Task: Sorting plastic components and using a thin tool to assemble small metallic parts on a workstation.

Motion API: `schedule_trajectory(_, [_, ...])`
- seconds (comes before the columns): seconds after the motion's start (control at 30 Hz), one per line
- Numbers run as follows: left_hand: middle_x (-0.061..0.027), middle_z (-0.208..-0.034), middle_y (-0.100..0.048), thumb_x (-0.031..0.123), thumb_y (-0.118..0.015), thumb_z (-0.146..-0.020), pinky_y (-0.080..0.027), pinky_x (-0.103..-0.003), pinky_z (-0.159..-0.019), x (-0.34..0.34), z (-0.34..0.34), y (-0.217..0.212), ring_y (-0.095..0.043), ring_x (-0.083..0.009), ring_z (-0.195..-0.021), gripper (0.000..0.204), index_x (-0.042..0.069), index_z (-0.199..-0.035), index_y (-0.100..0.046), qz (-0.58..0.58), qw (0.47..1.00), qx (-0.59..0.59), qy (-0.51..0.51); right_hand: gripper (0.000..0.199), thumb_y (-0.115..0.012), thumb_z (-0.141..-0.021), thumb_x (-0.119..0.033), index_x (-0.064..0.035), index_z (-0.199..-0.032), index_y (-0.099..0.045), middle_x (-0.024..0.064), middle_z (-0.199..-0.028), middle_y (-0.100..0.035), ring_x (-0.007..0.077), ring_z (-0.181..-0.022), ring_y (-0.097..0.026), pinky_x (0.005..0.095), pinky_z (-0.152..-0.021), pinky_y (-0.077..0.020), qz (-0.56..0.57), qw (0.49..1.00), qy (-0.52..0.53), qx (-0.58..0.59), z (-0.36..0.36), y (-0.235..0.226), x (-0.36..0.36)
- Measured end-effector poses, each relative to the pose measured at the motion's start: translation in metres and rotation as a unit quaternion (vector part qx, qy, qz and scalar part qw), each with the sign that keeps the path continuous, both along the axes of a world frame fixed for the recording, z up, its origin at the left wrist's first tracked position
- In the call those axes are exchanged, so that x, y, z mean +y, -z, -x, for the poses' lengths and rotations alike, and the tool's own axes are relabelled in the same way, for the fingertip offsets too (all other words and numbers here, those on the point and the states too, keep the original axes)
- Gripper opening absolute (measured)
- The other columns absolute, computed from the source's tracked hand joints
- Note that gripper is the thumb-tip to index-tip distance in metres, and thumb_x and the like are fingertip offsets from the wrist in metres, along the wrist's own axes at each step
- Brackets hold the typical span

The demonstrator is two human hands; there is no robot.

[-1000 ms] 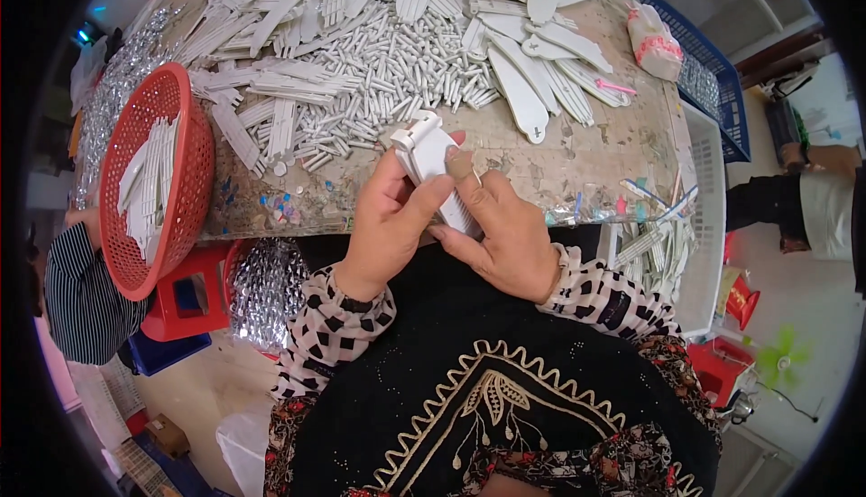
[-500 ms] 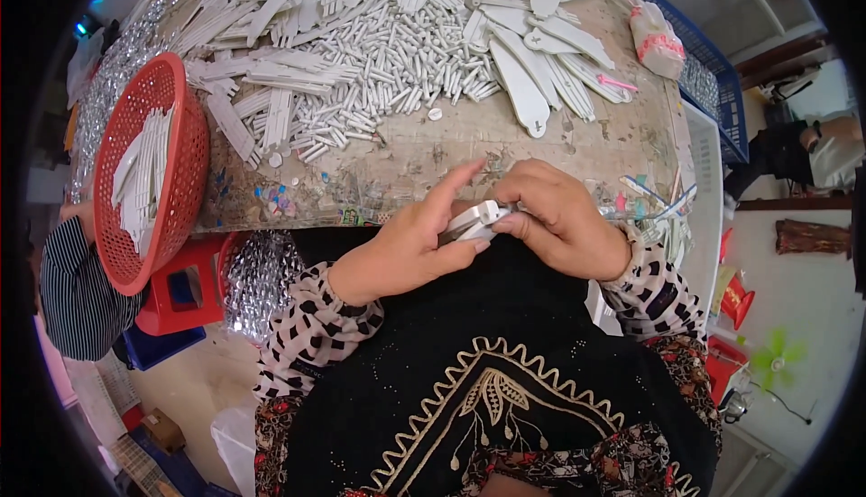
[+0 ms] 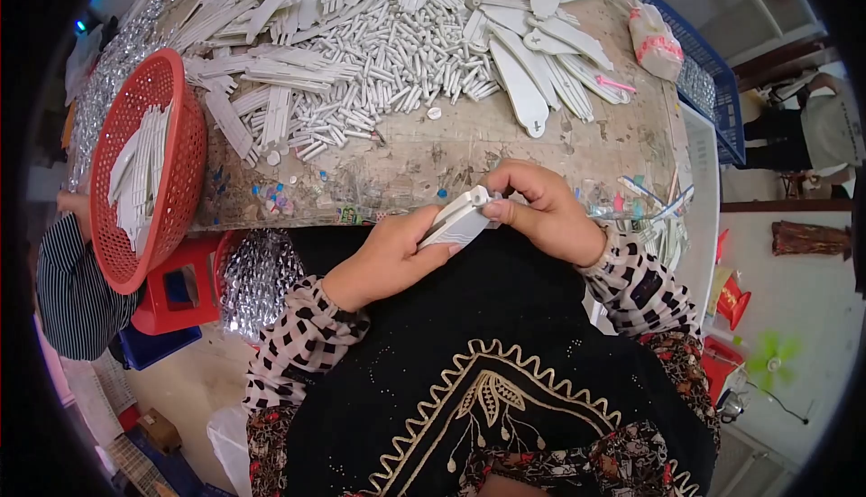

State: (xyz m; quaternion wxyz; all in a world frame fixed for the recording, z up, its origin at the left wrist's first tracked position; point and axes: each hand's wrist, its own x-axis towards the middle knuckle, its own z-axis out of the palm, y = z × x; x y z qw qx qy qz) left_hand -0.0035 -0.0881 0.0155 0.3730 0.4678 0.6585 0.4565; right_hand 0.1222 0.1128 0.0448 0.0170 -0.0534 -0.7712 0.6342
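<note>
My left hand [image 3: 386, 261] is closed round a hollow white plastic piece [image 3: 456, 225], holding it over the table's front edge. The piece tilts up toward the right, with wavy ridges on its side and a round hole at its upper end. At that end the thumb and forefinger of my right hand [image 3: 548, 219] are pinched against it. Whether a small part sits between those fingertips is hidden. Beyond my hands lies a heap of small white pins [image 3: 397, 69]. Long flat white plastic pieces [image 3: 519, 87] are spread beside and behind the heap.
A red plastic basket [image 3: 186, 150] with white strips stands at the table's left edge, near a person's striped sleeve [image 3: 70, 289]. Below it is a red stool [image 3: 162, 303]. At right are a blue crate [image 3: 732, 105] and a wrapped white-and-pink bundle [image 3: 656, 43].
The white piece has swung so that more of its ridged side shows. My left hand has shifted slightly left and down, its fingers folded in. The right hand still pinches the end.
</note>
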Motion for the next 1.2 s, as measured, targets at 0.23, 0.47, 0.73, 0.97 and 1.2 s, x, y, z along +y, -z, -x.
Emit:
schedule_trajectory(0.23, [-0.0090, -0.089, -0.065, 0.016, -0.067, -0.083, -0.048, -0.028, -0.072, -0.008, -0.002, 0.020, -0.061, -0.0126, -0.080, 0.032, 0.001, -0.110, -0.059, 0.005, 0.990, -0.102, -0.098, 0.016, -0.059, -0.094, -0.013, -0.0013, -0.104, -0.058, -0.0014, -0.095, -0.057, 0.0057, -0.085, -0.051, 0.0226, -0.074, -0.0431, 0.153, 0.986, 0.011, -0.065, 0.014, 0.025, 0.001])
schedule_trajectory(0.47, [-0.0015, -0.097, -0.064, 0.012, -0.064, -0.087, -0.047, -0.023, -0.074, -0.011, 0.018, 0.027, -0.058, -0.0075, -0.083, 0.028, -0.003, -0.111, -0.060, -0.035, 0.957, -0.225, -0.181, 0.020, -0.063, -0.088, -0.012, -0.0067, -0.108, -0.064, 0.0058, -0.099, -0.062, 0.0168, -0.088, -0.057, 0.0269, -0.078, -0.0462, -0.279, 0.959, 0.054, -0.010, 0.069, 0.023, 0.035])
schedule_trajectory(0.73, [-0.0024, -0.089, -0.065, 0.010, -0.064, -0.085, -0.047, -0.023, -0.069, -0.007, 0.041, 0.012, -0.059, -0.0082, -0.075, 0.024, -0.002, -0.106, -0.061, 0.043, 0.939, -0.265, -0.213, 0.024, -0.055, -0.078, -0.012, -0.0108, -0.100, -0.064, 0.0093, -0.096, -0.055, 0.0264, -0.093, -0.056, 0.0378, -0.080, -0.0456, -0.636, 0.744, -0.048, 0.200, 0.133, 0.039, 0.041])
schedule_trajectory(0.97, [-0.0034, -0.084, -0.066, 0.013, -0.063, -0.084, -0.046, -0.025, -0.064, -0.009, 0.042, 0.018, -0.060, -0.0108, -0.072, 0.023, -0.002, -0.101, -0.063, 0.069, 0.963, -0.177, -0.190, 0.024, -0.062, -0.077, -0.007, -0.0051, -0.101, -0.061, 0.0118, -0.094, -0.058, 0.0264, -0.088, -0.060, 0.0359, -0.075, -0.0485, -0.479, 0.843, 0.002, 0.246, 0.124, 0.045, 0.042])
schedule_trajectory(1.2, [-0.0262, -0.080, -0.062, 0.017, -0.057, -0.082, -0.047, -0.050, -0.071, 0.013, 0.037, -0.012, -0.061, -0.0432, -0.080, 0.023, -0.004, -0.092, -0.057, 0.153, 0.947, 0.248, -0.137, 0.016, -0.061, -0.093, -0.014, -0.0002, -0.101, -0.058, 0.0032, -0.086, -0.064, 0.0091, -0.076, -0.062, 0.0223, -0.067, -0.0489, 0.119, 0.980, 0.153, 0.048, 0.083, 0.046, 0.019])
